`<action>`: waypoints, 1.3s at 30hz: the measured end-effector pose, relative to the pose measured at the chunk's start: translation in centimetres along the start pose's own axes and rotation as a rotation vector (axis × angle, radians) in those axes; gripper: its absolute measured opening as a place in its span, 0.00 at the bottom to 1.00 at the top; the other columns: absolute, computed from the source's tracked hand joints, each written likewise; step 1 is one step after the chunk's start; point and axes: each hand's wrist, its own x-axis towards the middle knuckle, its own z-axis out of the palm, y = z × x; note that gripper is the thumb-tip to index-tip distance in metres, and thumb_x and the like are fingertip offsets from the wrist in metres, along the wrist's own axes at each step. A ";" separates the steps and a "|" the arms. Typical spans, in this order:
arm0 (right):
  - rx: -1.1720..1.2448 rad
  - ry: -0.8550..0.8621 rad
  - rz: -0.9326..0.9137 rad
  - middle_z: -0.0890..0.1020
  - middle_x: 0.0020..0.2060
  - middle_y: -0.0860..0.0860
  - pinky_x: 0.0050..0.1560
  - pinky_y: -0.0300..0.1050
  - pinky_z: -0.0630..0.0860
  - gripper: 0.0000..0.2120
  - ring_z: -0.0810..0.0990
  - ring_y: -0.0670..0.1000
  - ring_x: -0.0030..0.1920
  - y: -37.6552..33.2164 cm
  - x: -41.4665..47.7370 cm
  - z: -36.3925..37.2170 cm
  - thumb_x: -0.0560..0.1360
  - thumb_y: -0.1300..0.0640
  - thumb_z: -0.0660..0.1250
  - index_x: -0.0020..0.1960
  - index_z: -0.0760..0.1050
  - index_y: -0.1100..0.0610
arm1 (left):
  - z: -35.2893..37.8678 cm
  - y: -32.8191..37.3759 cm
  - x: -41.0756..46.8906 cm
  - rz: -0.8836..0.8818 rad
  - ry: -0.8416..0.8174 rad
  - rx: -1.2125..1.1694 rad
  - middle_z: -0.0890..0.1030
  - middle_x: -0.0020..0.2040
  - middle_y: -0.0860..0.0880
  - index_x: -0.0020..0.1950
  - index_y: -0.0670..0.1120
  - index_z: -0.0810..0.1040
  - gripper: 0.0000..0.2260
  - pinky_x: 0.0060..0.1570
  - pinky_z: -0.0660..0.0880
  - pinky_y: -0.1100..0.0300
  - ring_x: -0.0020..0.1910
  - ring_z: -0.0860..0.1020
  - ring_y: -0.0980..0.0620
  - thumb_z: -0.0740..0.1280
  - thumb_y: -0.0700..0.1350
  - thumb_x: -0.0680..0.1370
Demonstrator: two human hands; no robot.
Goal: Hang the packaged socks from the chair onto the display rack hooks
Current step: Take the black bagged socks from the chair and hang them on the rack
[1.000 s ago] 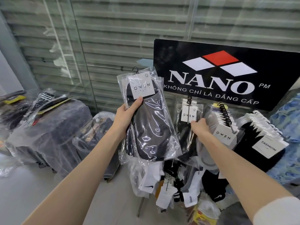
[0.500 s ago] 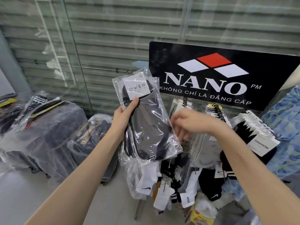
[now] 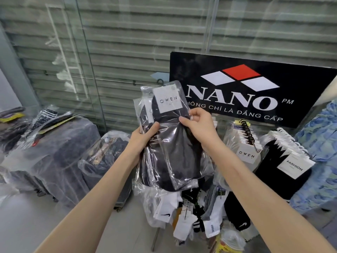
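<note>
Plastic-wrapped sock packs stand upright, gripped by our left hand; our right hand pinches the front pack, nearer the hung packs rightward.

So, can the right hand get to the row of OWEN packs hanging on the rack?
Probably yes: the right hand pinches the front pack, and the hanging OWEN packs lie just beside it with nothing between.
</note>
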 end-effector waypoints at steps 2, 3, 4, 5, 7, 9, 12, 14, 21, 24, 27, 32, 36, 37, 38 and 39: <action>0.059 -0.030 0.000 0.80 0.45 0.59 0.53 0.51 0.75 0.10 0.78 0.57 0.47 0.1 0.1 -0.2 0.72 0.59 0.70 0.49 0.71 0.58 | -0.2 0.0 -0.1 0.003 -0.003 0.008 0.86 0.39 0.52 0.49 0.46 0.79 0.23 0.34 0.77 0.67 0.36 0.84 0.57 0.73 0.58 0.60; 0.082 -0.036 -0.012 0.78 0.41 0.57 0.49 0.48 0.74 0.08 0.77 0.56 0.43 0.2 0.0 -0.4 0.73 0.60 0.69 0.48 0.70 0.58 | -0.2 0.0 0.0 0.008 0.002 0.014 0.86 0.39 0.52 0.49 0.46 0.79 0.22 0.34 0.77 0.67 0.37 0.84 0.57 0.73 0.57 0.61; 0.102 -0.031 -0.027 0.77 0.37 0.55 0.44 0.44 0.74 0.07 0.75 0.53 0.40 0.4 -0.1 -0.6 0.73 0.61 0.68 0.46 0.69 0.57 | -0.3 0.0 0.0 0.014 0.012 0.015 0.86 0.39 0.52 0.50 0.45 0.80 0.21 0.34 0.78 0.67 0.37 0.84 0.56 0.74 0.56 0.63; 0.122 -0.020 -0.042 0.76 0.33 0.51 0.40 0.39 0.73 0.07 0.75 0.50 0.37 0.6 -0.3 -0.9 0.74 0.62 0.67 0.44 0.69 0.55 | -0.4 0.0 0.1 0.017 0.030 0.008 0.87 0.40 0.51 0.51 0.45 0.80 0.20 0.35 0.78 0.66 0.38 0.84 0.55 0.74 0.55 0.65; 0.180 -0.006 -0.045 0.79 0.30 0.44 0.37 0.33 0.74 0.08 0.77 0.44 0.33 1.7 -0.9 -1.7 0.74 0.65 0.66 0.45 0.69 0.54 | -0.7 0.3 0.4 0.019 0.079 -0.023 0.87 0.39 0.50 0.51 0.44 0.80 0.15 0.35 0.79 0.64 0.38 0.85 0.54 0.74 0.51 0.70; 0.205 -0.056 -0.004 0.82 0.34 0.44 0.42 0.36 0.78 0.13 0.81 0.41 0.36 3.2 -1.9 -2.4 0.73 0.67 0.66 0.53 0.69 0.54 | -1.2 0.8 0.8 0.022 0.124 -0.063 0.86 0.38 0.50 0.49 0.44 0.80 0.12 0.33 0.79 0.64 0.36 0.85 0.53 0.74 0.50 0.71; 0.190 -0.134 0.115 0.83 0.43 0.46 0.50 0.42 0.77 0.20 0.82 0.44 0.47 5.9 -3.7 -2.6 0.71 0.67 0.68 0.59 0.70 0.51 | -1.6 1.7 1.6 0.049 0.167 -0.065 0.87 0.39 0.49 0.52 0.43 0.80 0.15 0.36 0.80 0.61 0.37 0.85 0.52 0.74 0.50 0.71; 0.228 -0.112 0.183 0.83 0.49 0.58 0.54 0.51 0.78 0.15 0.82 0.55 0.51 7.2 -4.5 -2.5 0.71 0.70 0.66 0.54 0.73 0.55 | -1.6 1.9 1.9 0.073 0.178 -0.032 0.86 0.43 0.48 0.54 0.43 0.80 0.16 0.43 0.80 0.58 0.40 0.85 0.52 0.75 0.50 0.71; 0.092 -0.112 0.182 0.84 0.38 0.38 0.42 0.23 0.71 0.10 0.79 0.32 0.41 12.7 -6.2 -2.9 0.73 0.65 0.66 0.41 0.77 0.50 | -1.1 1.8 2.3 0.121 0.204 0.019 0.85 0.49 0.48 0.52 0.48 0.80 0.12 0.48 0.80 0.58 0.46 0.84 0.51 0.74 0.49 0.71; 0.081 -0.019 0.207 0.82 0.35 0.36 0.39 0.20 0.69 0.10 0.79 0.30 0.40 15.0 -5.6 -3.7 0.75 0.66 0.65 0.41 0.76 0.52 | -1.0 1.9 2.3 0.129 0.206 0.017 0.85 0.48 0.48 0.54 0.45 0.80 0.13 0.46 0.80 0.59 0.44 0.84 0.52 0.74 0.48 0.72; 0.042 0.162 0.292 0.81 0.40 0.48 0.42 0.32 0.71 0.03 0.78 0.46 0.43 17.1 -4.7 -4.6 0.77 0.65 0.62 0.46 0.74 0.60 | -1.2 1.9 2.3 0.098 0.210 -0.011 0.86 0.46 0.49 0.54 0.45 0.79 0.14 0.40 0.81 0.61 0.41 0.85 0.52 0.74 0.49 0.71; 0.001 0.386 0.301 0.76 0.42 0.64 0.47 0.44 0.65 0.09 0.75 0.62 0.45 17.1 -2.3 -4.9 0.77 0.61 0.61 0.49 0.68 0.69 | -1.3 1.6 2.5 0.075 0.216 -0.018 0.86 0.45 0.49 0.55 0.45 0.79 0.16 0.39 0.81 0.61 0.40 0.85 0.53 0.74 0.50 0.71; 0.004 0.448 0.268 0.74 0.63 0.60 0.66 0.51 0.65 0.16 0.71 0.60 0.65 14.9 -0.2 -4.2 0.78 0.60 0.61 0.63 0.68 0.66 | -1.5 1.5 2.6 0.070 0.221 -0.030 0.86 0.43 0.51 0.56 0.45 0.79 0.18 0.38 0.80 0.62 0.41 0.85 0.53 0.75 0.51 0.70; -0.001 0.451 0.261 0.75 0.63 0.59 0.66 0.51 0.65 0.15 0.72 0.58 0.64 14.6 0.1 -4.1 0.78 0.60 0.61 0.63 0.68 0.65 | -1.6 1.5 2.7 0.070 0.219 -0.030 0.87 0.43 0.50 0.57 0.45 0.79 0.19 0.39 0.80 0.61 0.42 0.85 0.52 0.75 0.51 0.70; -0.009 0.459 0.257 0.76 0.61 0.60 0.65 0.50 0.66 0.14 0.73 0.59 0.63 14.5 0.4 -4.0 0.78 0.61 0.61 0.62 0.69 0.65 | -1.6 1.4 2.7 0.070 0.215 -0.031 0.87 0.44 0.50 0.57 0.44 0.79 0.19 0.40 0.80 0.60 0.43 0.85 0.51 0.75 0.51 0.70; -0.022 0.463 0.255 0.77 0.57 0.61 0.62 0.50 0.67 0.11 0.73 0.61 0.61 14.3 0.5 -4.0 0.78 0.62 0.61 0.59 0.70 0.65 | -1.7 1.4 2.7 0.073 0.212 -0.035 0.87 0.45 0.49 0.57 0.44 0.79 0.19 0.40 0.81 0.60 0.43 0.85 0.51 0.75 0.51 0.70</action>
